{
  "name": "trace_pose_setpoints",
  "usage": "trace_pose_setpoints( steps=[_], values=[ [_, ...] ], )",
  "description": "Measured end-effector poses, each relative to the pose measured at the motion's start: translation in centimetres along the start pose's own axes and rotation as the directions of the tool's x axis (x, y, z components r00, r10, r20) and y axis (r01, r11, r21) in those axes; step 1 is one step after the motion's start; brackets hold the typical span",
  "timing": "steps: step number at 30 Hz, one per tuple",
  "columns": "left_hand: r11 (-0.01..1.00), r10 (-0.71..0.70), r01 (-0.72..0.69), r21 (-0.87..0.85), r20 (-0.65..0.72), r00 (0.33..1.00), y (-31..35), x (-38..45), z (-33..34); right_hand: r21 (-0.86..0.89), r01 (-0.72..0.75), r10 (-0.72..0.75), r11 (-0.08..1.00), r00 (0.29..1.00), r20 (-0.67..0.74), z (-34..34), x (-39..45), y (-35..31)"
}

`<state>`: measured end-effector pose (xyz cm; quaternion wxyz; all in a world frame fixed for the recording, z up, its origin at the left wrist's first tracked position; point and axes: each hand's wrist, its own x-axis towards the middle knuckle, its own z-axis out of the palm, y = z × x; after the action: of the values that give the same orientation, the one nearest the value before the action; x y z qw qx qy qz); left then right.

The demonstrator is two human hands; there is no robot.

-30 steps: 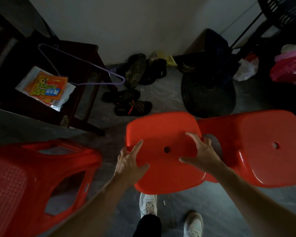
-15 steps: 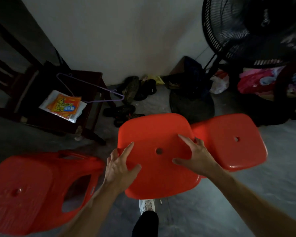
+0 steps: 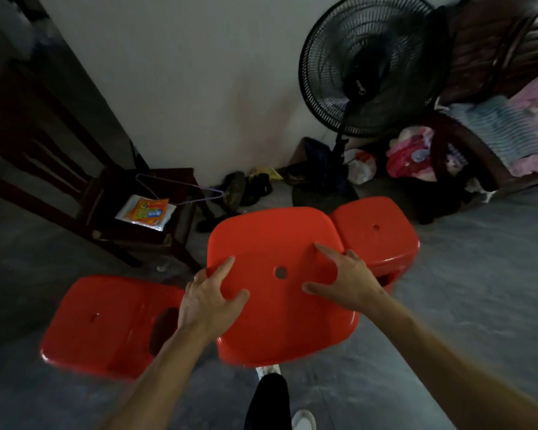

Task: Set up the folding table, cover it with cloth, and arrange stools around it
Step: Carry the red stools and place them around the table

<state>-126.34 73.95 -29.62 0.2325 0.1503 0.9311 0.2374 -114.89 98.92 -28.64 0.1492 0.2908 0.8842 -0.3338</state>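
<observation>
Home: shoes (image 3: pixel 246 190), fan (image 3: pixel 367 66), bedding (image 3: pixel 510 131).

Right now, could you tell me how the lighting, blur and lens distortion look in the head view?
Head view: dim overall, the wooden chair nearly lost in shadow; soft glare on the right stool; wide-angle bending toward the edges; motion smear on the left stool and floor, while both hands on the middle stool stay fairly sharp.

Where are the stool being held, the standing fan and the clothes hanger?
held red stool (image 3: pixel 292 321): head view, bare seat top near its front edge.
standing fan (image 3: pixel 367 66): head view, front grille.
clothes hanger (image 3: pixel 168 184): head view, purple wire over the dark chair.
</observation>
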Motion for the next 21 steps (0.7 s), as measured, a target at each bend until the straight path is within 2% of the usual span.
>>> trace_pose_setpoints(
  steps=[6, 12, 17, 21],
  values=[
    [0.988, 0.084, -0.089, 0.127, 0.041, 0.996, 3.0, -3.4, -3.0, -0.008, -0.046, 0.046, 0.999, 0.997, -0.055, -3.1, -6.5, 0.4],
    [0.934, 0.254, -0.285, 0.214, 0.158, 0.954, 7.1, -4.7, -3.0, 0.069, -0.183, 0.192, 0.981, 0.967, -0.166, -3.7, -14.1, 2.6],
    [0.833, 0.437, -0.494, 0.251, 0.249, 0.864, 9.6, -6.4, -1.5, 0.120, -0.325, 0.346, 0.938, 0.901, -0.264, -2.5, -21.3, 3.8],
    [0.745, 0.552, -0.628, 0.225, 0.321, 0.770, 13.2, -8.2, 0.6, 0.216, -0.442, 0.491, 0.871, 0.801, -0.343, -2.2, -26.3, 5.5]
  ],
)
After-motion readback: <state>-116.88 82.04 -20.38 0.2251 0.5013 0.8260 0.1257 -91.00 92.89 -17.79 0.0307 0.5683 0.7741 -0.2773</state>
